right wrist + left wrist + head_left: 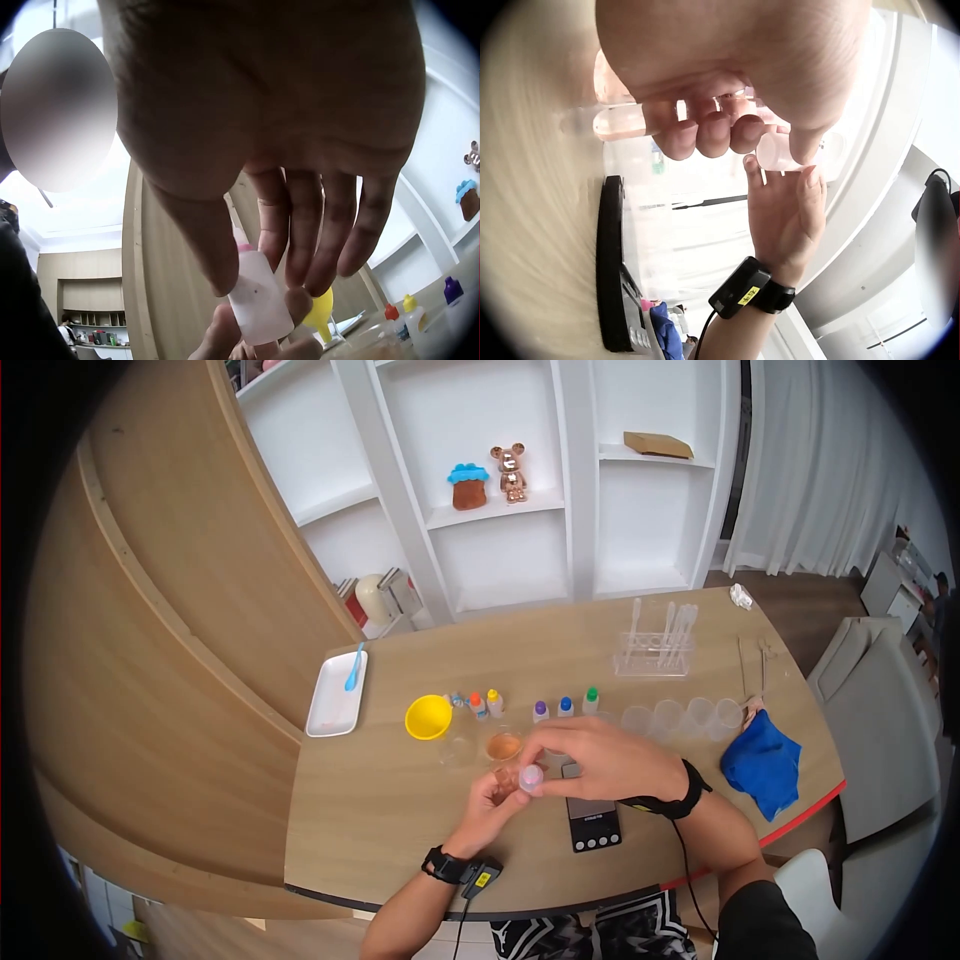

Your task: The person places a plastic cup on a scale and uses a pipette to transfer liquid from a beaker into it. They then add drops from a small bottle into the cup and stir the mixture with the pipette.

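Observation:
A small translucent bottle with a pink top (260, 298) is held between both hands, above the table's front half. My left hand (494, 807) pinches its lower part with thumb and finger; in the left wrist view the other fingers curl round something clear, not fully visible. My right hand (607, 760) has its thumb and index finger on the bottle's upper part, seen close in the right wrist view. Just behind the hands stands a clear cup of orange liquid (504, 746). Partly under the right hand lies a black scale (595, 830).
A yellow bowl (429, 717), orange-capped bottle (478, 706) and yellow-capped bottle (494, 703) stand left of centre. A white tray (334, 710) holds a blue spoon. Clear cups (700, 712), a tube rack (654, 655) and a blue cloth (762, 765) are at right.

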Demonstrator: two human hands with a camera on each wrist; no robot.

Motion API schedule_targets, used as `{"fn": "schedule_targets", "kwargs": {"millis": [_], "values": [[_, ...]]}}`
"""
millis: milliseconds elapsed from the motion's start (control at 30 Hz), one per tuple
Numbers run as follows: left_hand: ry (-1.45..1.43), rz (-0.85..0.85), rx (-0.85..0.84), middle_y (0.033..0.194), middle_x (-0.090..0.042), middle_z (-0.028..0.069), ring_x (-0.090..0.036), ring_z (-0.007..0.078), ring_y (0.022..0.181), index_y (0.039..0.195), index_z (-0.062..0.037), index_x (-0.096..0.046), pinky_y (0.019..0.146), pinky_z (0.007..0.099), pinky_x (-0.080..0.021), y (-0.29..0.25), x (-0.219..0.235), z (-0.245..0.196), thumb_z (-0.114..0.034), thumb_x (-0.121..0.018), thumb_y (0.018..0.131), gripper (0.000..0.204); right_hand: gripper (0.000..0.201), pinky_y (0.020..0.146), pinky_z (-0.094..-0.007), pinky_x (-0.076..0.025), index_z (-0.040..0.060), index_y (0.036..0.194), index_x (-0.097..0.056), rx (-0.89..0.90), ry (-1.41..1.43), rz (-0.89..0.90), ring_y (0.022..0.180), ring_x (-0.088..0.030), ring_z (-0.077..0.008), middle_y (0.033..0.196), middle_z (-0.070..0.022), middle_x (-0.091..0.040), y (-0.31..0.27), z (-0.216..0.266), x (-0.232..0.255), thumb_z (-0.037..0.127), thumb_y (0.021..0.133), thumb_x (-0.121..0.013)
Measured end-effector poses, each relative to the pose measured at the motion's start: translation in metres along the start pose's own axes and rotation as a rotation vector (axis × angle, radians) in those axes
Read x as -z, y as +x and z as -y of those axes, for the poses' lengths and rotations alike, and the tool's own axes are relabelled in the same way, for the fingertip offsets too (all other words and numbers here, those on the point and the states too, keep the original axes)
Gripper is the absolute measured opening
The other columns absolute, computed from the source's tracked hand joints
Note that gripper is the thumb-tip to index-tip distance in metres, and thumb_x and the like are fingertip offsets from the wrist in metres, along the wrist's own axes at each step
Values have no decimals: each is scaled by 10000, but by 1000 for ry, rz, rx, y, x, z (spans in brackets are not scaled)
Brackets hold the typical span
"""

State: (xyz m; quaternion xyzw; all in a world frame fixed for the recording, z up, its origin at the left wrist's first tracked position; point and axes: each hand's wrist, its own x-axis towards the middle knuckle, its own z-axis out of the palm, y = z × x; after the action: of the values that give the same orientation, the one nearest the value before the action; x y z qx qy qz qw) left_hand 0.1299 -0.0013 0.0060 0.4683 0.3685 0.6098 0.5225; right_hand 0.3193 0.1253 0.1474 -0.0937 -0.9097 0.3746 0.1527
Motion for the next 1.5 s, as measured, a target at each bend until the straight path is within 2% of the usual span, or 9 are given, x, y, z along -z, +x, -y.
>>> {"fn": "schedule_targets", "kwargs": {"millis": [67,167,267,333,633,833,1033,1233,1500], "values": [[-61,39,45,1161,-659,54,-612,125,1019,1422,-5,-530,897,297,-499,-4,9,8,-328,-685,1043,521,272,856,-418,-550,63,1081,-664,27,-3,-36,998,-708,-304,1061,-98,-737,-2,2,7,238,909,-783],[-195,170,-8,962,-551,42,-503,128,840,1384,-29,-491,771,294,-421,3,5,5,-472,-621,1044,574,266,846,-409,-563,61,1082,-657,59,51,-105,977,-721,-293,1058,-87,-746,-8,3,21,197,890,-780],[-237,120,3,892,-469,44,-436,154,799,1263,-60,-485,746,315,-365,5,-5,-4,-499,-568,1044,498,272,850,-407,-568,57,1084,-635,11,120,-88,950,-728,-293,1032,-90,-743,-16,0,38,204,899,-770],[-224,91,34,900,-479,55,-454,167,826,1201,-75,-473,770,324,-374,4,-6,-3,-473,-578,1036,443,265,850,-410,-563,59,1065,-603,-4,147,-73,922,-723,-313,978,-112,-728,-22,3,47,247,941,-744],[-138,68,16,921,-442,35,-497,183,860,1110,-77,-450,808,335,-424,13,-23,4,-347,-531,1103,282,330,869,-363,-575,66,1201,-686,40,97,-103,921,-724,-261,1021,-86,-742,-35,-7,64,208,925,-800],[-71,96,-41,922,-460,21,-529,168,903,1168,-72,-460,843,327,-441,19,-28,5,-231,-498,1128,169,301,851,-374,-574,69,1180,-698,-6,47,-150,932,-725,-283,1053,-98,-749,-43,-3,75,183,920,-799],[-28,115,-9,1013,-570,45,-570,175,964,1234,-68,-472,912,342,-459,10,-18,6,-226,-510,1132,192,249,795,-425,-546,86,1164,-658,-110,-82,-18,958,-678,-367,1003,-132,-711,-37,8,70,195,953,-734],[-33,152,-63,1099,-586,42,-599,153,1002,1262,-48,-528,933,342,-477,6,-15,8,-202,-515,1131,202,235,813,-461,-535,114,1165,-672,-39,-164,4,974,-655,-379,1084,-108,-696,-27,8,56,162,939,-714],[-27,148,-64,1127,-560,26,-599,131,1014,1257,-44,-550,935,329,-477,6,-16,8,-204,-517,1130,207,239,804,-449,-541,113,1161,-705,11,-176,-15,958,-656,-359,1054,-102,-689,-23,6,49,144,925,-727]]}}
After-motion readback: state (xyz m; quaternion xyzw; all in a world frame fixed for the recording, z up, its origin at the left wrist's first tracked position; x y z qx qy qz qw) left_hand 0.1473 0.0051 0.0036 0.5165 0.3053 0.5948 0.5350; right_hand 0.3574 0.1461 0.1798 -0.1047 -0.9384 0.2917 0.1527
